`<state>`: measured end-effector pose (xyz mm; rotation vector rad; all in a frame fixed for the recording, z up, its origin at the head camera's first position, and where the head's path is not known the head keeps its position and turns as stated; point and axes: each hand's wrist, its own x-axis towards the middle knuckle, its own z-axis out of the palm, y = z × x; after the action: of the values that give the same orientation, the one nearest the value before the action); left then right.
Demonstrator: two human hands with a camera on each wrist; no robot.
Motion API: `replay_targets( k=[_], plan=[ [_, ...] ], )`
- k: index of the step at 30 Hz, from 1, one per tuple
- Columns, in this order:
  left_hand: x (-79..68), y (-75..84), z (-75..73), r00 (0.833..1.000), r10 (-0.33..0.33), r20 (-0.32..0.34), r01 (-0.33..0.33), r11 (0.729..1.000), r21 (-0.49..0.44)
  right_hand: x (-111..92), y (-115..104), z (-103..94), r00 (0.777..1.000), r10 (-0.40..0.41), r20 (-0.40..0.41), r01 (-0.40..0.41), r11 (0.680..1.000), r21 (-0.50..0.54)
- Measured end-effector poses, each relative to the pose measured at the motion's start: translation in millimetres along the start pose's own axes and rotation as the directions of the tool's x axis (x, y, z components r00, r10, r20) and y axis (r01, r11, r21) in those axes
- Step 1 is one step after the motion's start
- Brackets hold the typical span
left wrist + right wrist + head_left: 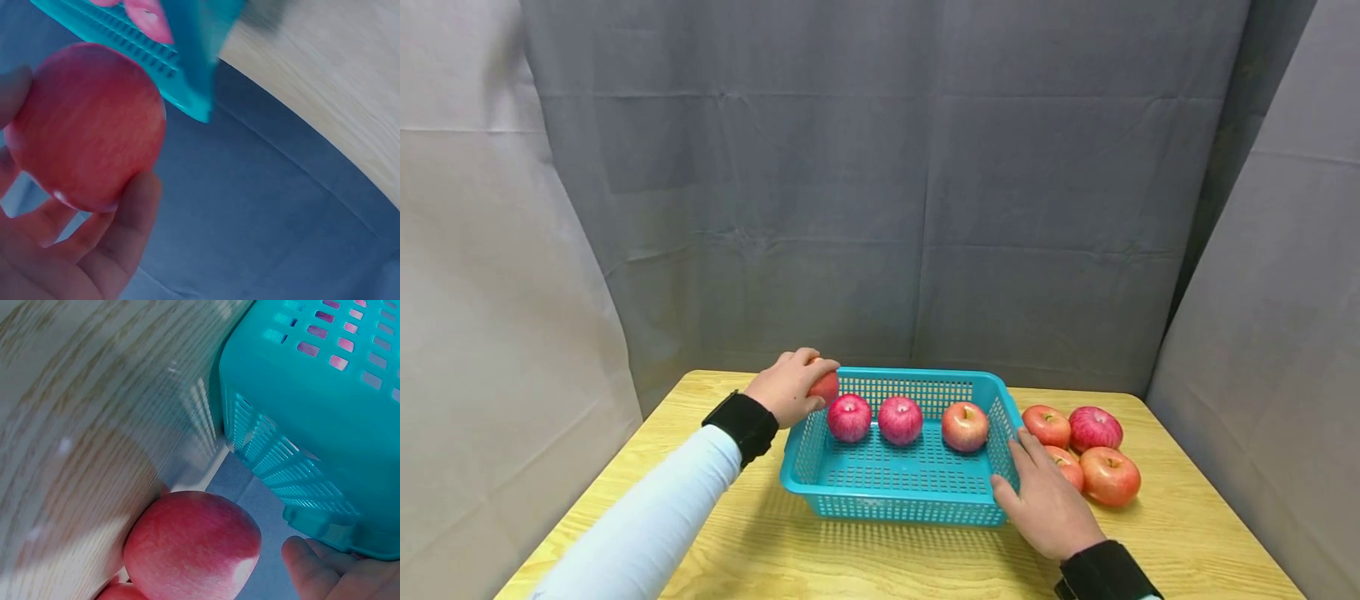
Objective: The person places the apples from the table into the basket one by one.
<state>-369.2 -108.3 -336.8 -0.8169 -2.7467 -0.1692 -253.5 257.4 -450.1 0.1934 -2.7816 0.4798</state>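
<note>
My left hand (pixel 788 390) holds a red apple (pixel 87 125) at the back left corner of a turquoise plastic basket (pixel 895 493). In the left wrist view, thumb and fingers are spread round the apple's sides. Inside the basket, two deep pink apples (pixel 900 420) stand side by side at the left, and a paler red-yellow apple (pixel 965 427) is toward the right. My right hand (pixel 1051 502) rests at the basket's right side, fingers extended along the rim. The right wrist view shows its fingertips (pixel 306 562) right at the rim.
Several apples (pixel 1111 477) are grouped on the wooden table (pixel 737 533) just right of the basket, close beside my right hand. A grey cloth (pixel 850 208) hangs behind the table, with pale cloth (pixel 1285 317) on both sides.
</note>
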Motion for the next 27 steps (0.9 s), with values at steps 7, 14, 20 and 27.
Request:
replay_targets(
  k=[7, 14, 20, 27],
  plan=[
    [10.2, 24.4, 3.6, 0.996, 0.078, 0.033, -0.078, 0.997, 0.023, 0, 1, 0.3, 1.000, 0.008, 0.007, -0.008, 1.000, -0.001],
    [16.0, 42.0, 14.2, 0.987, 0.135, 0.087, -0.142, 0.987, 0.076, 0, -1, -0.7, 1.000, 0.003, 0.001, -0.003, 1.000, -0.005],
    [20.4, 53.3, 29.4, 0.977, 0.183, 0.111, -0.193, 0.978, 0.085, 0, -1, -1.7, 1.000, 0.009, 0.006, -0.009, 1.000, -0.006],
    [23.3, 64.6, 46.0, 0.970, 0.179, 0.163, -0.195, 0.977, 0.087, -1, -1, -1.3, 1.000, 0.000, -0.001, 0.000, 1.000, -0.003]
  ],
)
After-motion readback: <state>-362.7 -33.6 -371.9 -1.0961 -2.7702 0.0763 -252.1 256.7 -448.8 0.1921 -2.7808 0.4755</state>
